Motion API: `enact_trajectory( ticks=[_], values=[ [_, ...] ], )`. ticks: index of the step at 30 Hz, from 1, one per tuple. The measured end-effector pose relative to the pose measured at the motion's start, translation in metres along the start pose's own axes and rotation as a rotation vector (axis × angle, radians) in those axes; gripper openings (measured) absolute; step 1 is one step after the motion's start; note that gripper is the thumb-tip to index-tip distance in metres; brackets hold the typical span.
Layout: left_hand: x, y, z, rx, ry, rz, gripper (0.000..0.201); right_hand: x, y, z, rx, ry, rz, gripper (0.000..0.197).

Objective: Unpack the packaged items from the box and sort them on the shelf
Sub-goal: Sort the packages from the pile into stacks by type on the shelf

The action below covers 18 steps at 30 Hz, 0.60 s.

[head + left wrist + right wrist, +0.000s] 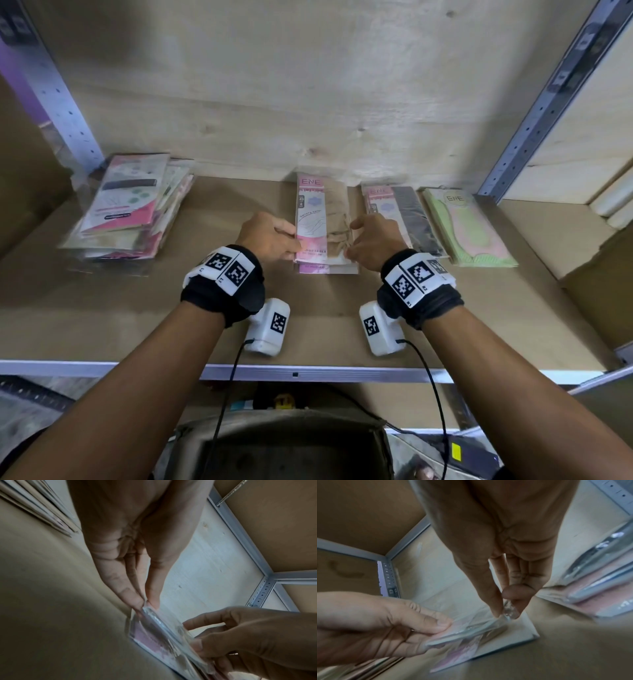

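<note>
A clear-wrapped pack of beige stockings with a pink card (322,219) sits on a small stack in the middle of the brown shelf board (308,325). My left hand (274,236) pinches the pack's left edge between thumb and fingers (137,601). On the opposite side, my right hand (370,240) pinches its right edge with thumb and index fingertip (496,608). The pack (154,623) (471,628) is slightly lifted above the one beneath it. An open cardboard box (284,445) stands below the shelf, in front of me.
A leaning stack of pink and green packs (130,209) lies at the shelf's left. To the right lie a pack with black stockings (400,219) and a green pack (469,229). Grey metal uprights (534,113) frame the bay. The shelf's metal front edge (308,373) runs across.
</note>
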<state>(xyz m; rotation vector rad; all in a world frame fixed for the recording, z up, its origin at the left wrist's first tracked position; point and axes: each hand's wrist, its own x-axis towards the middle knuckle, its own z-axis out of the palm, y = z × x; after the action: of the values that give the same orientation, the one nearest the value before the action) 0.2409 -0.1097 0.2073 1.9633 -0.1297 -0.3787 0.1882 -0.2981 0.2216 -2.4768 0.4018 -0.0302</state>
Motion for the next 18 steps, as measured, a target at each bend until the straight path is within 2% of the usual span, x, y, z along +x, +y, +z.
enact_trajectory(
  ticks=[6,14,18],
  values=[
    [0.001,-0.001,-0.019,0.029,0.048,0.009,0.038,0.003,-0.014,-0.001,0.062,-0.037,-0.024,0.059],
    [-0.011,-0.016,-0.076,0.155,0.097,-0.114,0.011,-0.002,-0.064,0.044,0.094,-0.130,-0.054,0.047],
    [-0.014,-0.021,-0.082,0.269,0.132,-0.135,0.021,-0.001,-0.078,0.054,0.021,-0.151,-0.056,0.043]
  ],
)
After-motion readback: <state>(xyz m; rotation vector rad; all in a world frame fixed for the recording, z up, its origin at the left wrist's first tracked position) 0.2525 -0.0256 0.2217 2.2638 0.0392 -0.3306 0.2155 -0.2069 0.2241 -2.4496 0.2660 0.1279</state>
